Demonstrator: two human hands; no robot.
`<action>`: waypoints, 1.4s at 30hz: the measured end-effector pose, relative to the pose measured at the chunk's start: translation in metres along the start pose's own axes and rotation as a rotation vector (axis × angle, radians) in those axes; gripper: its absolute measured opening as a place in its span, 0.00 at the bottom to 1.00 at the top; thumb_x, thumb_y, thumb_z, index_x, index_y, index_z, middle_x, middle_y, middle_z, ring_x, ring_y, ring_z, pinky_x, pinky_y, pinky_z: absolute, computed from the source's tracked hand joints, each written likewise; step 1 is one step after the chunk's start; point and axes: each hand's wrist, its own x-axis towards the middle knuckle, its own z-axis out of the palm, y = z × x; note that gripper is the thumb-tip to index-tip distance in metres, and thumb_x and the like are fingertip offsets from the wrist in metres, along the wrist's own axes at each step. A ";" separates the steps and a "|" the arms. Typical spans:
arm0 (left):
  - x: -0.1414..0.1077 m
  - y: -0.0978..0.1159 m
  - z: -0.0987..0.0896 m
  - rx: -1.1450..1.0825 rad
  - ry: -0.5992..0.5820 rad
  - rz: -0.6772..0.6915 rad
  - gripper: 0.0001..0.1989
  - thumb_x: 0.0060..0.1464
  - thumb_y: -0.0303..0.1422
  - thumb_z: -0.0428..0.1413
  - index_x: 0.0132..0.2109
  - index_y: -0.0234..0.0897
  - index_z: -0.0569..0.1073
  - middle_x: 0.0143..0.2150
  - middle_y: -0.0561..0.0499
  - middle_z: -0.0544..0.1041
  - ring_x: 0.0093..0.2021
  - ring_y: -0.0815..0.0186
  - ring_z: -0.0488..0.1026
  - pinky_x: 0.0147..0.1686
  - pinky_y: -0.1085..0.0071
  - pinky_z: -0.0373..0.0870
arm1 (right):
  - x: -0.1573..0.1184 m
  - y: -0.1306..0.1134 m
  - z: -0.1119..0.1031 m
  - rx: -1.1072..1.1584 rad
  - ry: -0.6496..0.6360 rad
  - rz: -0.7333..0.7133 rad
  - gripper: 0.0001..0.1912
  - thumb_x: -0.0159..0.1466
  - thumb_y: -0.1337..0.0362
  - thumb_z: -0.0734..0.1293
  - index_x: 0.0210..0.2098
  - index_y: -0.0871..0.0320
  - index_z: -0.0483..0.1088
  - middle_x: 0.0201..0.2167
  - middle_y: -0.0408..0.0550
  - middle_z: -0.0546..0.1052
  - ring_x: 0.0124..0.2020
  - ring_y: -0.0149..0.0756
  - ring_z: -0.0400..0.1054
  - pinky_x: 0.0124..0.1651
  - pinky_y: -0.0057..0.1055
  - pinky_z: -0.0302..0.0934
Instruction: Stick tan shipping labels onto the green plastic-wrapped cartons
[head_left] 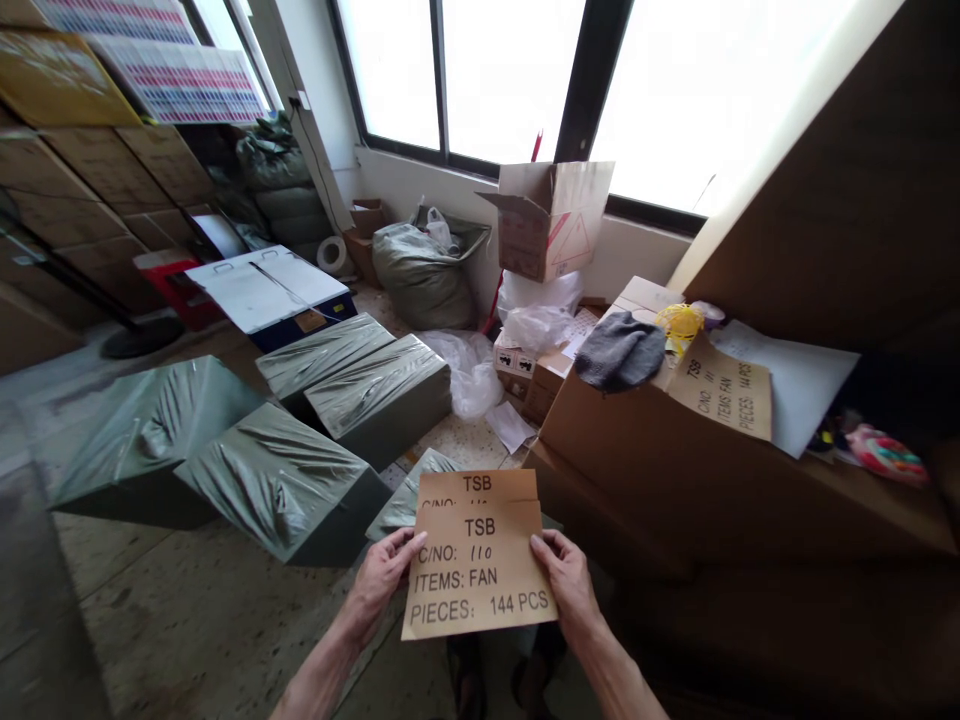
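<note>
Two overlapping brown cardboard labels (480, 565) are held up in front of me, printed "TSB", "ITEMS: FAN" and "PIECES: 144 PCS", with "110" handwritten on the front one. My left hand (382, 580) pinches their left edge, thumb on the front face. At the right edge my right hand (568, 580) grips them the same way. Another brown label (724, 395), marked 111, lies on a large carton (637, 460) at the right, beside a dark grey cloth (620, 352) and a white sheet (810, 380).
Several green-wrapped packages (277, 480) cover the floor at left and centre. Behind them are a blue box with a white lid (270, 285), a stuffed grey sack (427, 270), clear plastic bags (469, 370) and an open carton (555, 220). Stacked cartons (97, 180) stand far left.
</note>
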 end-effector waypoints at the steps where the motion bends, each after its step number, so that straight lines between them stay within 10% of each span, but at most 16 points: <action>1: 0.000 0.000 0.000 -0.002 -0.007 0.000 0.25 0.54 0.44 0.64 0.52 0.31 0.74 0.43 0.41 0.86 0.40 0.56 0.84 0.37 0.66 0.81 | 0.000 0.000 0.001 0.002 0.002 -0.005 0.21 0.57 0.48 0.74 0.39 0.60 0.75 0.36 0.52 0.83 0.35 0.42 0.76 0.40 0.36 0.69; 17: 0.006 0.018 -0.006 -0.009 -0.087 0.095 0.26 0.48 0.44 0.68 0.49 0.31 0.76 0.40 0.41 0.87 0.39 0.51 0.84 0.38 0.61 0.82 | -0.029 -0.021 0.017 0.047 -0.059 -0.004 0.28 0.55 0.45 0.74 0.45 0.59 0.76 0.37 0.53 0.84 0.38 0.48 0.78 0.43 0.39 0.72; 33: -0.010 -0.001 0.022 -0.045 -0.025 0.073 0.27 0.43 0.47 0.70 0.45 0.33 0.78 0.39 0.42 0.86 0.39 0.50 0.84 0.39 0.60 0.81 | -0.037 -0.006 -0.032 -0.178 -0.013 -0.045 0.29 0.52 0.37 0.71 0.28 0.61 0.75 0.25 0.47 0.78 0.28 0.36 0.70 0.31 0.29 0.63; 38: -0.045 -0.030 0.039 -0.017 -0.039 0.082 0.26 0.42 0.49 0.70 0.42 0.33 0.80 0.38 0.41 0.86 0.37 0.50 0.83 0.39 0.59 0.79 | -0.051 0.001 -0.055 -0.040 -0.220 0.065 0.33 0.52 0.41 0.74 0.50 0.57 0.75 0.41 0.55 0.83 0.44 0.52 0.77 0.45 0.41 0.71; 42: -0.077 -0.086 0.038 -0.032 -0.092 0.001 0.29 0.38 0.55 0.69 0.39 0.34 0.82 0.41 0.38 0.86 0.42 0.43 0.83 0.48 0.49 0.77 | -0.067 0.046 -0.070 -0.088 -0.261 0.170 0.32 0.49 0.39 0.74 0.39 0.60 0.80 0.36 0.61 0.84 0.40 0.58 0.79 0.43 0.46 0.71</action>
